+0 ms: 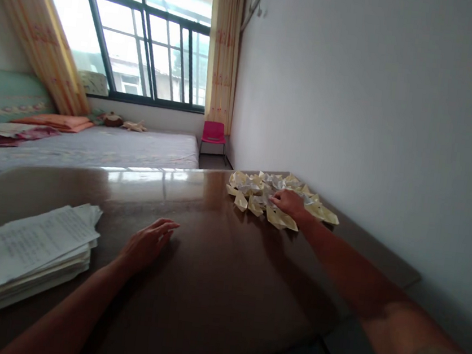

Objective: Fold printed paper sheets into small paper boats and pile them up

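Note:
A cluster of folded paper boats [281, 218], cream and white, covers the far right part of the brown table. Over this cluster is my right hand [288, 202], its fingers closed at a whitish paper boat [267, 195] among the others. The hand partly hides the boats behind it. My left hand [149, 242] rests low over the tabletop with its fingers stretched out and nothing in them. To its left lies a stack of printed paper sheets [37, 239], its top sheets askew.
The glossy brown table [203, 275] has its right edge near a plain wall [368, 101]. Beyond the table stand a bed [149, 147] with folded bedding and a pink chair [214, 133]. A window [148, 48] with curtains fills the back.

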Tool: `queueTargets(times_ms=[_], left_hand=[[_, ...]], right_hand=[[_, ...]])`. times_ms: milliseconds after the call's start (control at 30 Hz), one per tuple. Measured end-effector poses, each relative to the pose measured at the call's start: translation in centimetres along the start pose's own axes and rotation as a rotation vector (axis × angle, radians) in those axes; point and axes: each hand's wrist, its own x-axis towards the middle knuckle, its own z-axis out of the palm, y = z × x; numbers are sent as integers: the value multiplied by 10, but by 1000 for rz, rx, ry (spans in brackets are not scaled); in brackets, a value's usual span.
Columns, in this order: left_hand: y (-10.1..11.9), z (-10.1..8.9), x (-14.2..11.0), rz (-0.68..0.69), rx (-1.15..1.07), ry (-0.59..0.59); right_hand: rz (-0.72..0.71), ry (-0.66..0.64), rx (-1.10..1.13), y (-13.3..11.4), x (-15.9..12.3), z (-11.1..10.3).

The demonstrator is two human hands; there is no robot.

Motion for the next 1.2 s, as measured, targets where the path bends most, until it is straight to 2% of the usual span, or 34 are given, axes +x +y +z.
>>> queueTargets(times_ms=[67,133,200,267,333,400,500,600,733,933,1067,1200], left_hand=[[13,-9,-4,-3,73,-63],[28,-19,-6,0,136,-168],[38,-30,-3,-59,166,-214],[34,-44,3,-131,193,-257],[19,-63,4,-229,228,-278],[-3,-88,-1,-336,268,-303],[-41,-124,-21,-480,334,-345],[-68,-144,-50,-584,369,-418],[-79,-144,-74,-608,339,-496],[-81,-136,-64,-619,288,-495],[-82,-139,-60,-659,225,-446],[-76,-140,-62,-691,124,-343]], right_hand=[[-35,-4,-12,-6,-6,3],[-107,38,-3,-24,-16,7],[-299,124,29,-48,-32,12],[-502,57,109,-72,-53,19],[-650,-33,188,-93,-75,30],[-718,-83,261,-107,-93,43],[-755,-132,432,-114,-103,63],[-731,-149,597,-113,-100,78],[-704,-149,642,-110,-96,86],[-705,-160,660,-110,-99,83],[-698,-143,633,-110,-100,83],[-700,-108,612,-110,-101,84]])
